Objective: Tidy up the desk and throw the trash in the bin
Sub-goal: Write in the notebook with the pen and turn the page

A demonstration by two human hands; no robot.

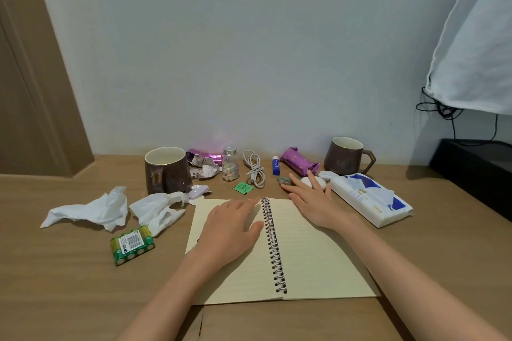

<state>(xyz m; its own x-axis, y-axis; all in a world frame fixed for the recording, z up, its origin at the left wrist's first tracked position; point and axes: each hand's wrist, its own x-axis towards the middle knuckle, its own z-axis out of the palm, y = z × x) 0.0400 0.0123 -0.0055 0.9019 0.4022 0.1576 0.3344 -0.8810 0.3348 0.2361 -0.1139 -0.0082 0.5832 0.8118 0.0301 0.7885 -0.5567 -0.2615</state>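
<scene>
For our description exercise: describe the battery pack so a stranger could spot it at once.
Find the open notebook in the middle of the desk. Left of it lie two crumpled tissues; the battery pack sits just in front of them. It alone is a row of green-and-yellow cylinders with a white label.

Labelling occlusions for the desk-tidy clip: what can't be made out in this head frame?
- bin: nowhere in the head view.
- white rounded object: partly under the fingers of the right hand, so what it is cannot be told.
- notebook: much of its left page is covered by the left hand.
- battery pack: label print too small to read.
- black box: cut off by the right edge.
</scene>
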